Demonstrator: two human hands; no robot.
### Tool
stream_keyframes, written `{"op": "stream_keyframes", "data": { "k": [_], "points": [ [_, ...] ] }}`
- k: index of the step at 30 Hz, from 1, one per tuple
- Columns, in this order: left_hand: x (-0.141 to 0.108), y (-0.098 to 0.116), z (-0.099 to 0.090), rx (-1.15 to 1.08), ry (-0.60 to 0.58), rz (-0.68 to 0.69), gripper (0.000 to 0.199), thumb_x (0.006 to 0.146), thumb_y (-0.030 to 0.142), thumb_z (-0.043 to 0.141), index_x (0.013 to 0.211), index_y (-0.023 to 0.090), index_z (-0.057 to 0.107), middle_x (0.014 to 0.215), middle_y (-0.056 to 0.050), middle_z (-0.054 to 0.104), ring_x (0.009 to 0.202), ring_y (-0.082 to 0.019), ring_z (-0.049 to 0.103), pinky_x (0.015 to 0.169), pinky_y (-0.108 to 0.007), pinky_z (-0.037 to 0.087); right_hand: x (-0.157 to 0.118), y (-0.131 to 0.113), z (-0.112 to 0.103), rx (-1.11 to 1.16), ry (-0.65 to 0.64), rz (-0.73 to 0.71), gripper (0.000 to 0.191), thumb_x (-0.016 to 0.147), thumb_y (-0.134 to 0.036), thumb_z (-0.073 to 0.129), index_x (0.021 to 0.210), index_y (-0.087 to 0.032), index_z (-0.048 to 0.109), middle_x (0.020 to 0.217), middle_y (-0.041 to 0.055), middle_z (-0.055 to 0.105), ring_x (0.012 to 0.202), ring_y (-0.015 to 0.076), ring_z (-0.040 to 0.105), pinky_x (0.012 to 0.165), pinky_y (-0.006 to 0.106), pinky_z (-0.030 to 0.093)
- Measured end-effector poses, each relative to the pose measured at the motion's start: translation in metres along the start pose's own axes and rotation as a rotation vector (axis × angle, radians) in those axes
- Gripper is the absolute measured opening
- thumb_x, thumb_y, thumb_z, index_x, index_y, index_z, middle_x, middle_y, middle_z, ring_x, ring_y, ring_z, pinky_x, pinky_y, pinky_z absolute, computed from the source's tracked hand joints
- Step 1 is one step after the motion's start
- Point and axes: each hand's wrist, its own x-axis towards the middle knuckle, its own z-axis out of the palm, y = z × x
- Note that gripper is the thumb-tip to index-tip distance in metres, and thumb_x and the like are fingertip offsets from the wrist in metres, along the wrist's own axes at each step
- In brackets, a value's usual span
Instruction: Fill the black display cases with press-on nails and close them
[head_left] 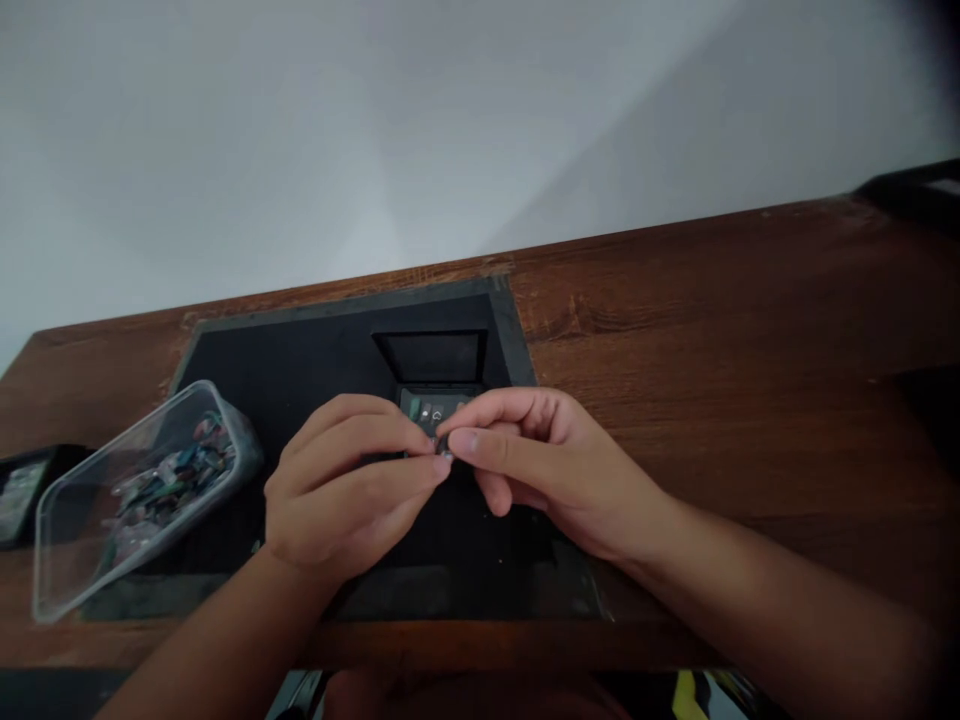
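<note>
My left hand and my right hand meet over the black mat. Between their pinched fingertips is a small dark, shiny piece, too small to name, touched by both hands. Just behind the fingers stands an open black case with its lid raised. Small pieces, one of them green, lie in the case's lower part, which my fingers partly cover.
A clear plastic container holding many small coloured pieces sits tilted at the left, over the mat's edge. Left of it lies a dark case. The wooden table meets a pale wall behind. Dark objects stand at the right edge.
</note>
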Motion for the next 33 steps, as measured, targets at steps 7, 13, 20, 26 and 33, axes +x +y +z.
{"op": "stream_keyframes", "data": {
  "k": [7, 13, 20, 26, 33],
  "points": [
    [0.008, -0.005, 0.000, 0.114, 0.024, 0.054, 0.019, 0.099, 0.018, 0.088, 0.100, 0.032, 0.075, 0.089, 0.005, 0.084, 0.082, -0.019, 0.077, 0.079, -0.041, 0.069, 0.004, -0.001, -0.004, 0.034, -0.068, -0.087, 0.021, 0.085, -0.042, 0.100, 0.085, -0.024, 0.088, 0.064, -0.0063, 0.071, 0.047, 0.0024, 0.040, 0.044, 0.020, 0.026],
    [0.008, -0.019, -0.003, 0.162, 0.020, 0.044, 0.037, 0.092, 0.060, 0.093, 0.110, 0.033, 0.074, 0.088, 0.002, 0.081, 0.087, -0.023, 0.077, 0.085, -0.047, 0.068, 0.008, -0.014, -0.014, -0.085, 0.101, -0.111, 0.017, 0.082, -0.037, 0.097, 0.082, -0.024, 0.087, 0.051, -0.0097, 0.055, 0.046, 0.0040, 0.036, 0.043, 0.020, 0.023],
    [0.007, -0.038, -0.005, -0.004, 0.167, 0.001, 0.062, 0.094, 0.092, 0.068, 0.105, 0.031, 0.077, 0.080, -0.001, 0.073, 0.081, -0.026, 0.071, 0.078, -0.049, 0.058, 0.014, -0.011, -0.015, -0.555, 0.243, 0.052, 0.014, 0.087, -0.024, 0.088, 0.073, -0.022, 0.088, 0.045, -0.0044, 0.058, 0.040, 0.0079, 0.044, 0.039, 0.022, 0.026],
    [0.010, -0.036, -0.008, 0.073, 0.158, -0.052, 0.032, 0.095, 0.068, 0.087, 0.099, 0.037, 0.077, 0.080, 0.000, 0.075, 0.080, -0.028, 0.071, 0.078, -0.050, 0.054, 0.016, -0.004, -0.012, -0.728, 0.243, 0.126, 0.011, 0.093, -0.021, 0.085, 0.084, -0.020, 0.091, 0.051, -0.0048, 0.062, 0.046, 0.0089, 0.049, 0.045, 0.024, 0.034],
    [0.007, -0.026, -0.007, 0.067, 0.189, -0.125, 0.045, 0.102, 0.077, 0.073, 0.093, 0.033, 0.078, 0.081, 0.002, 0.075, 0.085, -0.023, 0.073, 0.085, -0.048, 0.059, 0.017, 0.003, -0.016, -1.016, 0.302, -0.081, 0.008, 0.092, -0.023, 0.087, 0.087, -0.022, 0.093, 0.062, -0.0025, 0.072, 0.052, 0.0113, 0.054, 0.051, 0.030, 0.038]
  ]
}}
